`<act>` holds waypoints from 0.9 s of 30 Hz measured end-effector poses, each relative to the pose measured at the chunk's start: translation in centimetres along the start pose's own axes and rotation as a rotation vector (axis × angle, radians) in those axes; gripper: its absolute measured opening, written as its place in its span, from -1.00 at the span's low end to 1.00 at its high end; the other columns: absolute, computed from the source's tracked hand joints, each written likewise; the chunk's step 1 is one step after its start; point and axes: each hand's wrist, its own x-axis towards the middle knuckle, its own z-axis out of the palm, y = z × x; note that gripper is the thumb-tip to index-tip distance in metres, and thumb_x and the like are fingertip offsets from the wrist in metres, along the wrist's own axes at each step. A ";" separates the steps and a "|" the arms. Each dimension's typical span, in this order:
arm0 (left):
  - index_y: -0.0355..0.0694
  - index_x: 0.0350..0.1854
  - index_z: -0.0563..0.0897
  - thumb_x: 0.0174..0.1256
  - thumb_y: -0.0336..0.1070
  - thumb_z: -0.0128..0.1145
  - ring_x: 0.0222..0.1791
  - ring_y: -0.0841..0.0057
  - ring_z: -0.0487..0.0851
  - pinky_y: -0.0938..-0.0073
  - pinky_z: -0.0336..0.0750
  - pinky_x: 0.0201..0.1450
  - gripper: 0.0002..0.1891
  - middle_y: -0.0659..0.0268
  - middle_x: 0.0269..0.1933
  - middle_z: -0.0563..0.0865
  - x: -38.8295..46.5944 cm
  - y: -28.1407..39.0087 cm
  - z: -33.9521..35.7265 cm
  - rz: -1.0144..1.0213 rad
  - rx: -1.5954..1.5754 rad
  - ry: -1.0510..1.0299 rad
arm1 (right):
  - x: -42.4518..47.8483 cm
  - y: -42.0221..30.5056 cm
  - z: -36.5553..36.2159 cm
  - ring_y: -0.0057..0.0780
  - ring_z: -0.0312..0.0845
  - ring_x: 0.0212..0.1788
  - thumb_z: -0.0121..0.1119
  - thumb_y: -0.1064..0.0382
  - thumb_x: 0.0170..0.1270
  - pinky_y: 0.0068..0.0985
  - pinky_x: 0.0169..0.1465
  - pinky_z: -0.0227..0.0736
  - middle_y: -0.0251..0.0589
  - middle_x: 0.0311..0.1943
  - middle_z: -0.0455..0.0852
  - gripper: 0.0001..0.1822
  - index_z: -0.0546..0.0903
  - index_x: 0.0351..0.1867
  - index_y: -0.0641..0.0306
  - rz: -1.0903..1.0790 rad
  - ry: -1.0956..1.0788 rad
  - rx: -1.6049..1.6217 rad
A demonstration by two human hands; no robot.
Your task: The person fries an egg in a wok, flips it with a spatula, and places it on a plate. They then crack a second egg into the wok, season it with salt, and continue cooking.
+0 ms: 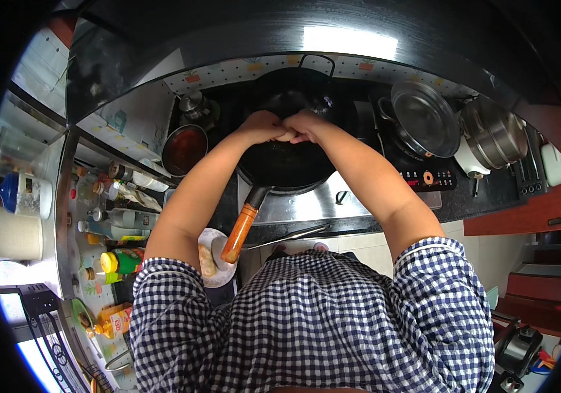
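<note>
Over a black wok (pixel 285 167) my left hand (pixel 262 126) and my right hand (pixel 307 125) meet, fingertips together. Between them they grip a small, pale brown, rounded thing that looks like an egg (pixel 288 135), mostly covered by the fingers. The wok sits on a steel gas stove (pixel 305 206), its wooden handle (pixel 239 233) angled towards me on the left. Its interior is dark, and my hands hide part of it.
Left of the wok stands a pot of reddish-brown liquid (pixel 185 150). A plate with food (pixel 216 280) lies below my left forearm, near a long metal utensil (pixel 290 236). Bottles (pixel 122 260) line the left wall. At right, a lidded pan (pixel 425 118) sits on an induction cooker (pixel 428 179).
</note>
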 end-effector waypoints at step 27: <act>-0.36 -0.14 0.68 0.16 -0.16 0.18 -0.37 0.62 0.66 0.60 0.53 -0.30 -0.64 0.24 -0.33 0.72 -1.0 -1.4 0.3 0.007 -0.292 -0.112 | -1.3 2.1 -0.2 -0.42 0.64 -0.31 0.33 0.28 -0.06 -0.53 -0.40 0.59 -0.18 -0.31 0.68 -0.73 0.65 -0.27 0.30 -0.068 0.066 0.001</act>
